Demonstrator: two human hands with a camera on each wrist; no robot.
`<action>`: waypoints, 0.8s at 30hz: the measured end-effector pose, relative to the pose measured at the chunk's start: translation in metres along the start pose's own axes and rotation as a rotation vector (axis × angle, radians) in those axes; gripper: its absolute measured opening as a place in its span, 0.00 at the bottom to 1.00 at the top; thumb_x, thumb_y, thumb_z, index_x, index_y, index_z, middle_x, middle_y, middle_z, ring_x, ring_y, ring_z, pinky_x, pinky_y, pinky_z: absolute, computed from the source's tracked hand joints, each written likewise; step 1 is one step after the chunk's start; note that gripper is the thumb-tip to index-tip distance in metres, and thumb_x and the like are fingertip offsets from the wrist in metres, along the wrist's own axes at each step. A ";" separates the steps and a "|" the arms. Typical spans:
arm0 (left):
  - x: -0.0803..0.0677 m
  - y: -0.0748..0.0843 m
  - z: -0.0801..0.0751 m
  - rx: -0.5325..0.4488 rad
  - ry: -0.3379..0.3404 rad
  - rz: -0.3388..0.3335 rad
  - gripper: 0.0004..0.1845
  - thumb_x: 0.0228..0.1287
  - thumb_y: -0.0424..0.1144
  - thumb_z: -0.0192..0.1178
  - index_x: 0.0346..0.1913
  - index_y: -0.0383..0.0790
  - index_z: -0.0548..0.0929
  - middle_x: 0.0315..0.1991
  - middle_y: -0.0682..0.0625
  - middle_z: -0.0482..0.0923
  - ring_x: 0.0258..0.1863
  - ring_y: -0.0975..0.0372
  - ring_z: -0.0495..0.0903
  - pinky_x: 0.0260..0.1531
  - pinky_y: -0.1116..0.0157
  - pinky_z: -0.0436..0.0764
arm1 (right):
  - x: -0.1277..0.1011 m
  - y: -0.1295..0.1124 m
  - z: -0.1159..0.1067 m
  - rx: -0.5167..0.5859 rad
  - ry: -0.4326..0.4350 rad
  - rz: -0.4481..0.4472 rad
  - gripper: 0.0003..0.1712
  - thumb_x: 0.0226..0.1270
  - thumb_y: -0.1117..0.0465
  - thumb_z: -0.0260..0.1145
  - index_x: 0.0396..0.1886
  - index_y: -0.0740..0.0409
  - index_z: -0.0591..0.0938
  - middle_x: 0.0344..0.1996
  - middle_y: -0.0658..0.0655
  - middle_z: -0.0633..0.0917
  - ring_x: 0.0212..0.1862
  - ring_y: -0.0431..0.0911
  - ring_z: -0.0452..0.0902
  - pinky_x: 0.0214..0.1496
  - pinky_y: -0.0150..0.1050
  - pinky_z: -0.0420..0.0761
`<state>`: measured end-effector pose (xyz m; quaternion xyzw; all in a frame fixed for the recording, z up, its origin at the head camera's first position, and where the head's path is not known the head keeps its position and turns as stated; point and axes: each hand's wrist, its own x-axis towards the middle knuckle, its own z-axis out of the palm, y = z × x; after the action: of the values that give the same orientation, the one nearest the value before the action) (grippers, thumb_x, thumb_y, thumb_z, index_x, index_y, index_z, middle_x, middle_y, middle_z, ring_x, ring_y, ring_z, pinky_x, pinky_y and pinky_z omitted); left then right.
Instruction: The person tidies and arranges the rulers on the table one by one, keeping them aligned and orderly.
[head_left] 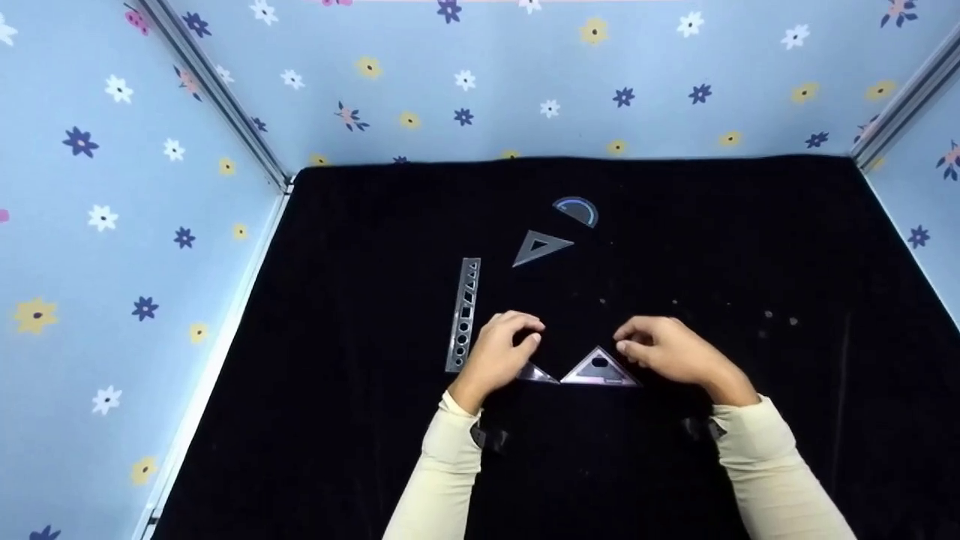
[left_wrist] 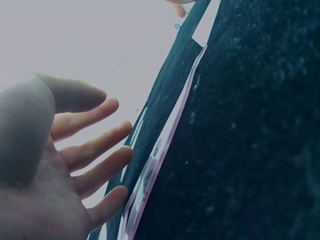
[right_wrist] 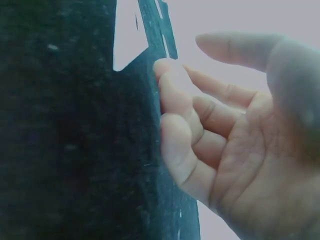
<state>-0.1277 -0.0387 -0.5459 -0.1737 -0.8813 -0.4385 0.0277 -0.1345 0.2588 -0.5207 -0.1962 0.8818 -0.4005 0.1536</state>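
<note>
Two hands sit low in the centre of the head view, both with loosely bent fingers that grip nothing. The left hand [head_left: 501, 352] has its fingers [left_wrist: 102, 172] spread and relaxed in the left wrist view, hovering just beside a clear plastic edge; in the head view it covers part of a small transparent triangular piece [head_left: 538, 373] lying on the black cloth-covered table [head_left: 750, 240]. Whether it touches that piece cannot be told. The right hand [head_left: 671, 349] curls its fingers [right_wrist: 175, 100] gently, the tips just above the upper right side of a transparent plastic set square with an oval cut-out [head_left: 600, 368], which lies flat between the two hands.

Counted across the table: three triangular pieces, the third being a transparent set square with a triangular hole [head_left: 540, 247] above centre; one transparent straight stencil ruler [head_left: 463, 315] left of the left hand; one transparent half-round protractor with a blue arc [head_left: 576, 211] at upper centre. Blue floral-patterned walls [head_left: 112, 225] surround the table.
</note>
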 end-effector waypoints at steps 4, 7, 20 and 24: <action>0.004 0.001 -0.002 0.051 -0.015 -0.032 0.10 0.66 0.38 0.62 0.48 0.44 0.88 0.50 0.52 0.83 0.53 0.56 0.77 0.58 0.53 0.71 | 0.014 -0.002 -0.004 0.034 0.034 0.018 0.09 0.71 0.62 0.65 0.46 0.62 0.84 0.29 0.52 0.85 0.29 0.46 0.81 0.31 0.37 0.81; 0.008 0.000 -0.007 0.071 -0.033 -0.060 0.11 0.67 0.39 0.61 0.49 0.44 0.87 0.51 0.51 0.82 0.54 0.56 0.76 0.58 0.53 0.70 | 0.024 -0.003 -0.004 0.066 0.059 0.025 0.08 0.71 0.64 0.64 0.44 0.64 0.84 0.29 0.54 0.85 0.30 0.48 0.82 0.33 0.38 0.83; 0.032 -0.005 -0.019 0.215 -0.065 -0.131 0.11 0.67 0.41 0.61 0.49 0.44 0.88 0.49 0.50 0.82 0.53 0.54 0.76 0.56 0.55 0.73 | 0.062 -0.004 -0.002 0.132 0.199 0.036 0.07 0.71 0.65 0.64 0.41 0.65 0.85 0.28 0.57 0.84 0.28 0.46 0.80 0.30 0.34 0.81; 0.041 -0.006 -0.018 0.260 -0.085 -0.164 0.13 0.67 0.42 0.61 0.50 0.43 0.87 0.48 0.48 0.79 0.51 0.54 0.77 0.56 0.56 0.73 | 0.071 -0.004 -0.002 0.146 0.237 0.052 0.07 0.71 0.66 0.63 0.41 0.66 0.85 0.28 0.58 0.84 0.28 0.45 0.79 0.28 0.33 0.80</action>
<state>-0.1706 -0.0449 -0.5313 -0.1144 -0.9423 -0.3139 -0.0231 -0.1968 0.2242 -0.5249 -0.1129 0.8669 -0.4800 0.0725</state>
